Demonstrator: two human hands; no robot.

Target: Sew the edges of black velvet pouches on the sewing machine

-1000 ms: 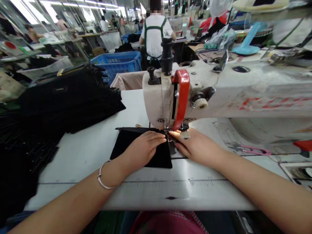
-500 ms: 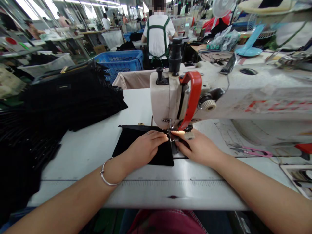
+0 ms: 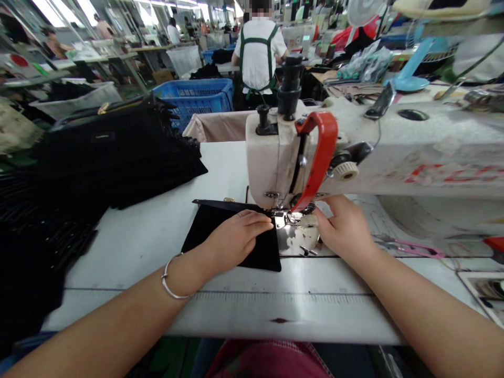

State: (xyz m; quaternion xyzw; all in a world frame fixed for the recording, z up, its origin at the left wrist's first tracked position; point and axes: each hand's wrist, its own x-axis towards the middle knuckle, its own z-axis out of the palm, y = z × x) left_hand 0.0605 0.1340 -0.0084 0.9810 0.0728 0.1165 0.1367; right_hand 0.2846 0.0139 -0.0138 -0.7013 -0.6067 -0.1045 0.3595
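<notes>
A black fabric piece (image 3: 208, 223) is laid on the worktable (image 3: 145, 252) to the left of the sewing machine's (image 3: 378, 157) needle area, its far right corner close by the machine's foot. It is covered in part by the left hand (image 3: 236, 239), whose fingers are straightened together and rested flat on it, unclenched. The right hand (image 3: 346, 226) is placed right of the machine's needle area, fingers partly hidden; whether anything is gripped cannot be told. Pink-handled snips (image 3: 419, 248) are seen below the machine's arm.
</notes>
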